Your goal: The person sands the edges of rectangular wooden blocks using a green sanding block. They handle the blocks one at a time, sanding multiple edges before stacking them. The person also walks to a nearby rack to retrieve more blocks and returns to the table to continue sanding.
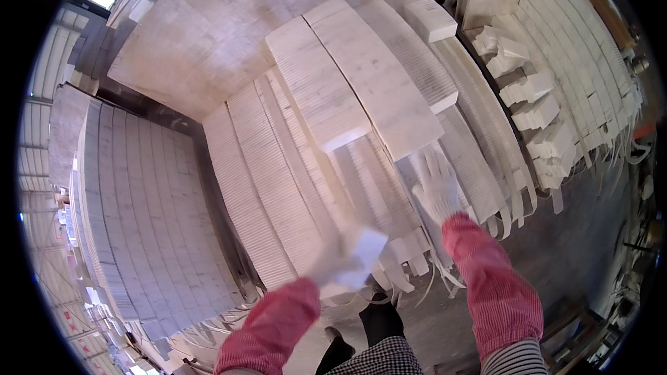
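Note:
My left hand, in a white glove and smeared by motion, grips a small white rectangular block in front of the stacks' near edge. What the block is made of I cannot tell. My right hand, also gloved in white, is open, its fingers stretched toward the near end of a long row of grey-veined white slabs. The fingertips are at or just below that end; whether they touch it is unclear. Left of this row lies another raised row of thin white slabs, packed on edge.
Lower rows of slabs spread out on the left, with pale strips dangling from the front. Another large stack stands further left. On the right are shaped white mouldings. A tall pale board rises behind.

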A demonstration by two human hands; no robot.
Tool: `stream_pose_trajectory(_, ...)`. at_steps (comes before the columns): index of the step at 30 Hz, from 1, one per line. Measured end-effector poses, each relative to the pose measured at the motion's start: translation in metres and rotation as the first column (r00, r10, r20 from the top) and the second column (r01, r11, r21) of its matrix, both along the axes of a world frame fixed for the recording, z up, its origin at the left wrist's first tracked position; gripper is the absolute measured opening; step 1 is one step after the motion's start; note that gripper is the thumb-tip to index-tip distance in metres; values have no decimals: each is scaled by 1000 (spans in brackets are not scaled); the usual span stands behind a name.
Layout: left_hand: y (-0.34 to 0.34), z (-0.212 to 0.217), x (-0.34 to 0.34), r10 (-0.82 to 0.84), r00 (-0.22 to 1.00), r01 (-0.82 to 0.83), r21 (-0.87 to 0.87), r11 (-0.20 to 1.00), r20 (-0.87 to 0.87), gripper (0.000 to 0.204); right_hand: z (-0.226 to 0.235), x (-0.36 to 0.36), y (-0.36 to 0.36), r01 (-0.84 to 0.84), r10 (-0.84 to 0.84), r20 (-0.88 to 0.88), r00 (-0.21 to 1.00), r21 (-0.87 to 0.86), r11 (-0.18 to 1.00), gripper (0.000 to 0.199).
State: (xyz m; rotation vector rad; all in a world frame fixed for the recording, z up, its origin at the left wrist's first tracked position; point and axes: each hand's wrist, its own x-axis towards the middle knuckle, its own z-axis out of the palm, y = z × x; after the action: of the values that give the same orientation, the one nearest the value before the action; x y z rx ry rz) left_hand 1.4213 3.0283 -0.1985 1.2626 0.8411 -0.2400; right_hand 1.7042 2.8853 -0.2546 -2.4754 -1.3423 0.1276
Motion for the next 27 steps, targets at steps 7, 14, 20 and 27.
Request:
stream_pose_trajectory(7, -110, 14, -136, -88, 921, 77, -45, 996, -379, 89, -33, 82, 78, -172, 145, 340, 929, 50, 984, 60)
stream_pose_trajectory(14, -159, 12, -212, -172, 874, 157, -72, 985, -455, 101, -21, 56, 78, -94, 97, 401, 911, -25, 995, 54)
stream_pose_trajectory(20, -147, 20, -204, -162, 876, 188, 14, 982, -454, 100, -14, 71, 80, -110, 203, 316, 927, -288, 951, 50)
stream_pose_trajectory(27, -126, 43, -188, -61, 889, 96, 55, 994, -453, 99, -11, 107, 89, -428, 478, 221, 850, -239, 871, 47)
